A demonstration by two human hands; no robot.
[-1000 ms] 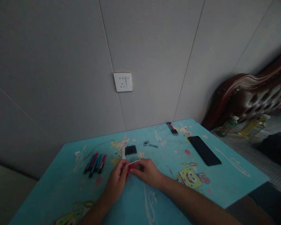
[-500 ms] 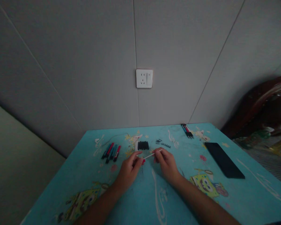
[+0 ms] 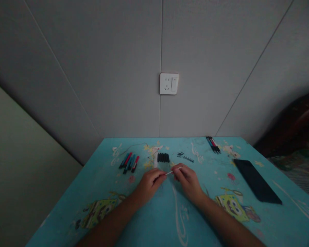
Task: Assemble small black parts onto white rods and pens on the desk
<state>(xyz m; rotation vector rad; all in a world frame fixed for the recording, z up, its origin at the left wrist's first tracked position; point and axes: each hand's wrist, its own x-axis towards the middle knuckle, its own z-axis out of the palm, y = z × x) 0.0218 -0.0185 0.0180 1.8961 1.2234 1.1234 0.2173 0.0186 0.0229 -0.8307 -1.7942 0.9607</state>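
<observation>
A thin white pen refill (image 3: 169, 173) runs slantwise between my two hands above the near middle of the table. My left hand (image 3: 151, 182) is closed, thumb and forefinger pinching at its lower left end; a trace of red shows at those fingertips, mostly hidden. With bent fingers, my right hand (image 3: 186, 180) grips the refill near its upper right end, which pokes out past the fingers. Just beyond the hands lie a row of black pen grips (image 3: 163, 157) and several white refills (image 3: 155, 160) side by side. Small black pen parts (image 3: 188, 159) lie to their right.
Red and blue pen barrels (image 3: 129, 162) with black ends lie at the left. Several pens (image 3: 213, 144) rest at the back right, with a dark flat slab (image 3: 257, 181) nearer. The patterned blue table (image 3: 154, 219) meets a grey wall with a socket (image 3: 169, 83).
The view has shifted, so the scene sits further right. My hands have drawn closer together along the refill, and the red piece under my left fingers is now mostly covered.
</observation>
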